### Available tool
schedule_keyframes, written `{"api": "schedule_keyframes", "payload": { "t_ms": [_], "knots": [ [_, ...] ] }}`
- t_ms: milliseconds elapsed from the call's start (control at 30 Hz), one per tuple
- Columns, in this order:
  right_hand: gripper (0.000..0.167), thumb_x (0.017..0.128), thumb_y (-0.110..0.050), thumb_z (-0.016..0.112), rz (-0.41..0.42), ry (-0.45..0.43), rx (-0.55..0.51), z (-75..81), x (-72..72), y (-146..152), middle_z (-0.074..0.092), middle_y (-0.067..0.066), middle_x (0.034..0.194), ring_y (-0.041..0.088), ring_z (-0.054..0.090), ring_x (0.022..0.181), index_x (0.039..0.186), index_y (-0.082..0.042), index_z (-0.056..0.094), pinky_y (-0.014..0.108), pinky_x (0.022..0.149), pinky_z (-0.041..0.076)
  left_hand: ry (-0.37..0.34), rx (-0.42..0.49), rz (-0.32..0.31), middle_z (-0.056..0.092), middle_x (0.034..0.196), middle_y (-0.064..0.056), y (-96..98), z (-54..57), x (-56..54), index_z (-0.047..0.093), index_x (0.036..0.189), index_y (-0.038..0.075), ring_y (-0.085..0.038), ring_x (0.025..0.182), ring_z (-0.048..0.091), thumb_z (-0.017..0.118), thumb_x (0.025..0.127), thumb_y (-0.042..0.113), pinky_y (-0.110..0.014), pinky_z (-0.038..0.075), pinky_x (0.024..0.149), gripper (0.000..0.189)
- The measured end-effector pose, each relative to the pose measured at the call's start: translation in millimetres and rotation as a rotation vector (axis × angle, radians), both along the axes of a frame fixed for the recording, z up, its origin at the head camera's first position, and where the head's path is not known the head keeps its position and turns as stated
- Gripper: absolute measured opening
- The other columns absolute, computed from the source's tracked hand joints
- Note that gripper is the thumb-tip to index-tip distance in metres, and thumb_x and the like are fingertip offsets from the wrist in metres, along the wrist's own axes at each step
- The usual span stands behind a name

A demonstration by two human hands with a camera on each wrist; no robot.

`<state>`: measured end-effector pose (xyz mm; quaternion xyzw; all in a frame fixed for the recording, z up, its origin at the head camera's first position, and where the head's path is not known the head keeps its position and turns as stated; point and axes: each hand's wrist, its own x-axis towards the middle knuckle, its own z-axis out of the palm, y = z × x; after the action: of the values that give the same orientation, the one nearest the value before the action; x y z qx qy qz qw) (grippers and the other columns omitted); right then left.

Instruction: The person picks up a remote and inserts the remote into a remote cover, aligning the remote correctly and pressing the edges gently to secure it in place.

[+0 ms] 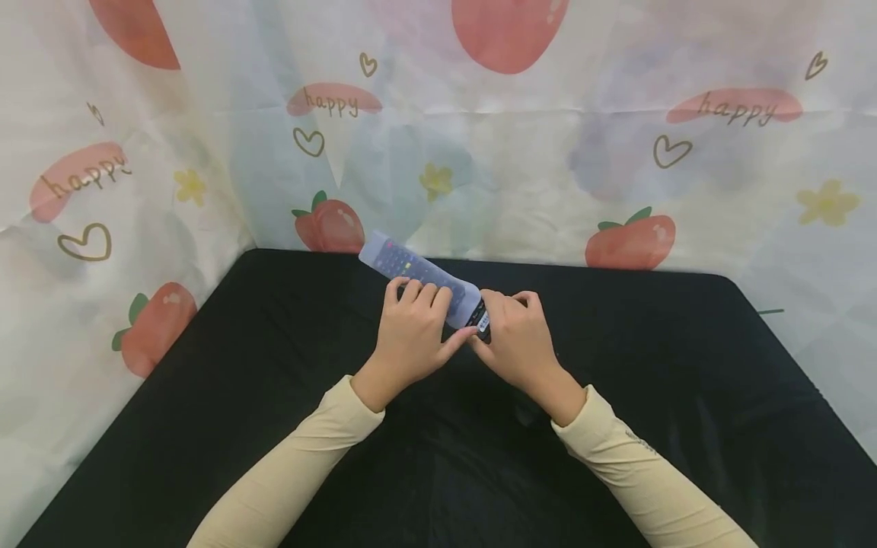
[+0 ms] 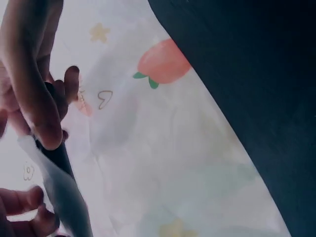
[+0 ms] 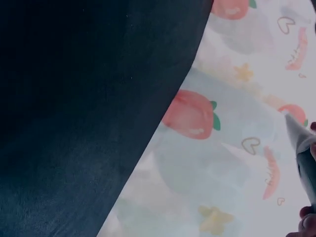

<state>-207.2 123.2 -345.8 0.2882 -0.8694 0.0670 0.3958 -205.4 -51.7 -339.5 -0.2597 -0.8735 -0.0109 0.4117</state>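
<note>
A dark remote control (image 1: 479, 318) lies inside a bluish translucent sleeve (image 1: 373, 248), with several small buttons showing through. Its lower right end sticks out bare, with a white label (image 1: 483, 323). My left hand (image 1: 411, 327) grips the covered part, fingers curled over the far edge and thumb reaching toward the bare end. My right hand (image 1: 518, 335) holds that bare end, and the two thumbs meet near it. Beyond the left fingers, the sleeve's far end extends up and left. The right wrist view catches the sleeve (image 3: 297, 132) and fingertips (image 3: 308, 224) only at its right edge.
A black-covered table (image 1: 438, 457) spreads beneath both forearms. Pale printed cloth (image 1: 507, 167) with strawberries, hearts and flowers hangs behind the table and along its sides.
</note>
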Motion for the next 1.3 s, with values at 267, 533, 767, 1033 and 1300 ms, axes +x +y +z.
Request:
{"api": "schedule_keyframes", "payload": {
  "t_ms": [267,533,767,1033,1300],
  "knots": [
    [0.055,0.069,-0.032,0.081,0.055,0.053,0.030,-2.5,-1.0,3.0,0.067,0.013,0.081,0.024,0.064,0.068,0.104,0.004,0.060,0.044,0.074,0.048,0.033,-0.055,-0.038,0.063,0.076,0.000,7.4,-1.8,1.5,0.063,0.086,0.013,-0.017,0.074,0.058,0.058,0.090,0.023,-0.040,0.044,0.087,0.012],
    [0.051,0.068,-0.023,0.080,0.154,-0.010,-0.019,-4.3,2.3,2.1,0.069,0.012,0.077,0.021,0.065,0.062,0.105,0.006,0.060,0.045,0.073,0.048,-0.014,-0.068,-0.249,0.063,0.082,0.004,3.1,-4.9,1.9,0.062,0.087,0.014,-0.015,0.083,0.057,0.062,0.088,0.018,-0.041,0.042,0.090,0.004],
    [0.049,0.068,-0.021,0.077,0.207,-0.007,-0.036,-6.1,1.5,0.0,0.069,0.012,0.075,0.019,0.063,0.059,0.104,0.007,0.060,0.043,0.070,0.046,0.008,-0.057,-0.301,0.061,0.080,0.004,3.2,-8.4,4.3,0.061,0.084,0.015,-0.014,0.083,0.055,0.061,0.087,0.015,-0.040,0.042,0.091,0.003],
    [0.057,0.063,-0.023,0.084,0.192,-0.026,-0.010,-10.1,-1.9,10.9,0.069,0.012,0.087,0.022,0.066,0.071,0.107,0.003,0.059,0.047,0.076,0.047,-0.006,-0.135,-0.295,0.060,0.090,0.001,-3.2,-9.4,1.3,0.059,0.095,0.014,-0.016,0.090,0.056,0.066,0.086,0.034,-0.041,0.040,0.093,0.023],
    [0.058,0.057,-0.017,0.089,0.264,0.048,0.047,-4.9,-0.6,23.3,0.064,0.009,0.082,0.023,0.062,0.075,0.105,-0.002,0.059,0.049,0.079,0.046,-0.042,-0.124,-0.196,0.060,0.111,-0.002,-25.2,0.9,-8.8,0.056,0.118,0.015,-0.019,0.106,0.054,0.079,0.069,0.049,-0.043,0.036,0.100,0.064]
  ]
}}
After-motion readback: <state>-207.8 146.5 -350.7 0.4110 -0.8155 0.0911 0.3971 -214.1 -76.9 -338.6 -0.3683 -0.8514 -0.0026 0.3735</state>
